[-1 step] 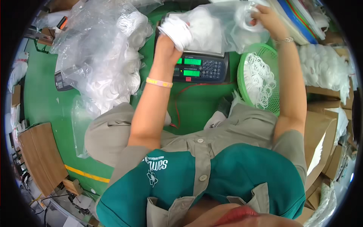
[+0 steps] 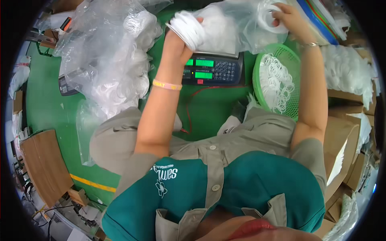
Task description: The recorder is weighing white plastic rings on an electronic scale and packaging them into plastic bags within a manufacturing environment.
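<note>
My left hand (image 2: 177, 45) is closed around a thick bundle of white rings (image 2: 188, 30) above a digital scale (image 2: 227, 71). On the scale's pan lies a clear plastic bag (image 2: 247, 36) with blurred white contents. Up at the right, my right hand (image 2: 290, 20) grips a coil of white rings (image 2: 264, 19) at the bag's right end, its fingertips curled over the coil's edge. Whether the coil sits inside the plastic or on top of it, I cannot tell. Green digits glow on the scale's displays.
A green mesh basket (image 2: 258, 82) of loose white rings stands right of the scale. At left, a large clear bag (image 2: 120, 76) bulges with white rings. Cardboard boxes (image 2: 341, 128) stand at right. A red cord (image 2: 189, 108) crosses the green floor by my feet.
Both hands have shifted slightly, and my right hand sits a little further right with the coil. The bundle in my left hand has turned slightly. Both hands keep their hold.
</note>
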Available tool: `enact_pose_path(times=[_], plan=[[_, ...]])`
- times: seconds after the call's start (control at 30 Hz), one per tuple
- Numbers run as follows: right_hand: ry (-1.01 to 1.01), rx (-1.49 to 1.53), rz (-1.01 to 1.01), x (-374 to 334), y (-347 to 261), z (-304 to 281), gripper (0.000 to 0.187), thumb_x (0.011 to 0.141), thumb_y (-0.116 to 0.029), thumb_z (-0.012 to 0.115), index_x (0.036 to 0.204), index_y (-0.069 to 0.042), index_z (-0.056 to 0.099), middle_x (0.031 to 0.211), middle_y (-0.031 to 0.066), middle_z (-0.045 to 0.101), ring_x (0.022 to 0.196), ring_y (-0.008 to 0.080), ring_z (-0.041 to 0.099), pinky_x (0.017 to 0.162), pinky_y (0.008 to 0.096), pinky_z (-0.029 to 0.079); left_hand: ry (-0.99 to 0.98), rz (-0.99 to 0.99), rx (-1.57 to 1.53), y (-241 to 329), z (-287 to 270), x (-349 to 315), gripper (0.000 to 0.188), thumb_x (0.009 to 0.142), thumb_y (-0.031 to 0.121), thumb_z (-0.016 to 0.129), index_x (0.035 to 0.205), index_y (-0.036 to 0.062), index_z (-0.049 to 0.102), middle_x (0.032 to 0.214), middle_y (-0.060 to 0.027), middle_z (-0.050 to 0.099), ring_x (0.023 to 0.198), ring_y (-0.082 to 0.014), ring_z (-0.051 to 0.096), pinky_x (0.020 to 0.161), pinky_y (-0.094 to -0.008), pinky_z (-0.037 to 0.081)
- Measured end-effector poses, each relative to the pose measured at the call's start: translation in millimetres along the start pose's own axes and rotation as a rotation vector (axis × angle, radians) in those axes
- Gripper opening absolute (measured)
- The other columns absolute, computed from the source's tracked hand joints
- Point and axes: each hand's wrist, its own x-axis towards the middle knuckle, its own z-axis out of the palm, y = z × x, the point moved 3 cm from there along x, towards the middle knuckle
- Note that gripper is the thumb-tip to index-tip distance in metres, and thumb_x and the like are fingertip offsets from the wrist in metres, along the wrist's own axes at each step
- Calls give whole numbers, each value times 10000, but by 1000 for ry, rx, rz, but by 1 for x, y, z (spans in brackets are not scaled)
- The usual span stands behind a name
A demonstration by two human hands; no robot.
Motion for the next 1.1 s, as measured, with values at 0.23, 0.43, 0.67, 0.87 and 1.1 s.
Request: enact_pose_path(times=[0.23,0.43,0.67,0.87,1.1], plan=[[-116,178,-377,-95,-131,10,226,801,-67,488,979,48,564,709,17,562,555,57,490,507,194,409,-207,118,359,16,124,-24,279,849,90,521,1110,-7,497,986,-83,584,839,-148,578,724,-248,481],[-127,386,-528,-126,-145,6,226,849,-134,539,991,39,569,793,16,591,683,53,512,614,188,422,-323,292,720,19,157,-48,189,825,109,563,976,-2,533,839,-76,613,732,-136,605,651,-246,505],[-124,432,-562,-125,-143,15,240,864,-186,536,953,30,590,771,0,585,677,43,502,615,185,419,-324,412,774,19,158,-54,354,782,233,629,999,13,456,907,-88,585,776,-130,585,684,-242,491],[-294,534,-390,-108,-121,9,243,875,-231,524,948,-12,600,770,-26,582,646,27,481,601,174,402,-331,404,726,21,154,-49,199,856,122,511,1007,-8,518,906,-84,605,769,-136,590,677,-241,487],[-396,814,-283,-103,-111,10,202,855,-233,554,901,-42,600,738,-35,567,617,32,481,571,170,396,-383,273,501,20,141,-37,218,845,122,537,1012,-18,534,914,-100,607,782,-162,601,687,-269,502]])
